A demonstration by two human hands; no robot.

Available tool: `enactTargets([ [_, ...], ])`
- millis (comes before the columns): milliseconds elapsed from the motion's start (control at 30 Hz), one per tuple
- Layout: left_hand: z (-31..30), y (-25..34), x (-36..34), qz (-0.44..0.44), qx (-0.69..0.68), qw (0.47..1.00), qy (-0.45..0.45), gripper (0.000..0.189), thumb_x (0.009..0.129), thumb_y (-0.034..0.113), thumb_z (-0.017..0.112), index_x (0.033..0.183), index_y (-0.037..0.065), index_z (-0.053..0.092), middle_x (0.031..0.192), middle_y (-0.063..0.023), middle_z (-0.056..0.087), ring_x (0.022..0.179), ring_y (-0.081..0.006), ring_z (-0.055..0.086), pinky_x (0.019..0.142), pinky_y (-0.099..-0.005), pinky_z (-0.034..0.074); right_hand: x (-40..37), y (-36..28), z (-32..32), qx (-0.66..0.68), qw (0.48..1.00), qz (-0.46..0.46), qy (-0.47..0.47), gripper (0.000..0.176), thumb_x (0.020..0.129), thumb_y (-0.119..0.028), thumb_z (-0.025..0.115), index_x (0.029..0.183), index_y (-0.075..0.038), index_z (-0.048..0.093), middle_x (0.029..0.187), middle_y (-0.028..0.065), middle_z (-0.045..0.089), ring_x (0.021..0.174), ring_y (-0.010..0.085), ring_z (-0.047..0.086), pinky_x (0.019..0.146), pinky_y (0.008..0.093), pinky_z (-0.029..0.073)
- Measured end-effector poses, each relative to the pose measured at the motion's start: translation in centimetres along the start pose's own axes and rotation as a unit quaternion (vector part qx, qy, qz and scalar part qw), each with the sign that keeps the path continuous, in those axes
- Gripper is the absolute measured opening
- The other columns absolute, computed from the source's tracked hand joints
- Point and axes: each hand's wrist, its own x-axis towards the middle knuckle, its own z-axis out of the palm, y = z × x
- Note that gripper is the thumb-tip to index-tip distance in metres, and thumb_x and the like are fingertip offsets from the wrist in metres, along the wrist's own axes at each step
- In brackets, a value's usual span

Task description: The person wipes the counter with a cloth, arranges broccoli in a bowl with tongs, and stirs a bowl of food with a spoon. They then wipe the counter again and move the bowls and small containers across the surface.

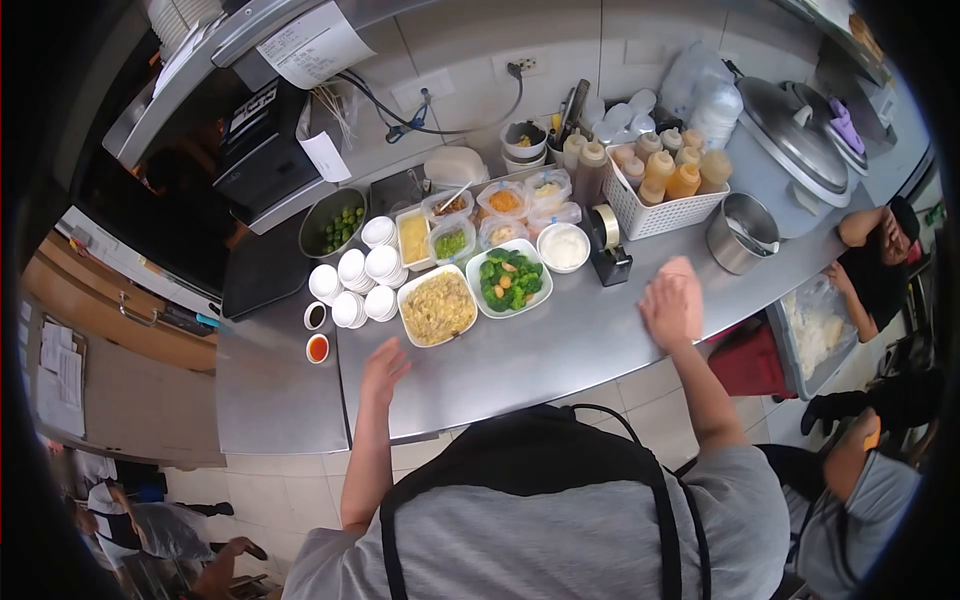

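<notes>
My left hand (pixel 384 372) is over the steel counter, its fingers apart and holding nothing, below a white dish of yellow, egg-like food (pixel 438 308). At the right, my right hand (pixel 664 312) presses on what looks like a folded pink cloth (pixel 688 282) on the counter, fingers bent over it. Between the hands is a white dish of broccoli (pixel 509 279) with small brown pieces. A tape dispenser (pixel 609 262) stands left of my right hand. Two small cups, one of dark sauce (pixel 315 316) and one of red sauce (pixel 317 348), sit left of the egg-like food.
Behind are stacked white lids (pixel 384 264), bagged toppings (pixel 503 201), a bowl of white food (pixel 564 247), a basket of sauce bottles (pixel 668 215) and a metal pot (pixel 742 233). A printer (pixel 262 145) stands left. Other people are at the right and lower left.
</notes>
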Motion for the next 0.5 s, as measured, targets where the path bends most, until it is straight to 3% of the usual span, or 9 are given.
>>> enactTargets([
  [100,-1.1,-0.9,-0.8,0.001,-0.040,0.999,0.030,0.035,0.085,0.019,0.052,0.115,0.001,0.048,0.111,-0.0090,0.051,0.105,-0.0233,0.047,0.083,-0.0378,0.044,-2.2,-5.7,-2.8,0.024,0.982,-0.187,-0.022,0.058,0.080,-0.046,0.049,0.120,-0.004,0.044,0.131,0.0178,0.034,0.127,0.0356,0.021,0.102,0.0500,0.013],
  [167,-1.7,-1.6,-1.5,-0.015,-0.052,0.998,0.038,0.033,0.084,0.019,0.054,0.111,0.001,0.050,0.109,-0.0083,0.052,0.101,-0.0225,0.050,0.080,-0.0373,0.045,-3.0,-8.8,-2.5,0.067,0.956,-0.278,-0.063,0.064,0.080,-0.050,0.046,0.122,-0.001,0.040,0.127,0.0183,0.038,0.124,0.0345,0.027,0.103,0.0479,0.013],
  [367,-0.8,-2.0,-2.9,-0.002,-0.036,0.999,0.016,0.026,0.082,0.017,0.056,0.103,0.002,0.055,0.101,-0.0093,0.056,0.091,-0.0197,0.055,0.076,-0.0323,0.047,-2.3,-20.1,-1.5,0.194,0.865,-0.451,-0.099,0.060,0.084,-0.051,0.039,0.128,-0.010,0.038,0.132,0.0123,0.037,0.128,0.0281,0.024,0.104,0.0445,0.012],
  [500,-1.0,-2.4,-1.9,0.019,0.019,0.999,-0.018,0.021,0.083,0.018,0.057,0.096,0.001,0.058,0.096,-0.0097,0.059,0.088,-0.0183,0.057,0.075,-0.0306,0.047,-2.3,-27.9,-0.8,0.242,0.834,-0.489,-0.085,0.055,0.086,-0.045,0.039,0.129,-0.011,0.037,0.134,0.0087,0.034,0.128,0.0242,0.025,0.104,0.0434,0.014],
])
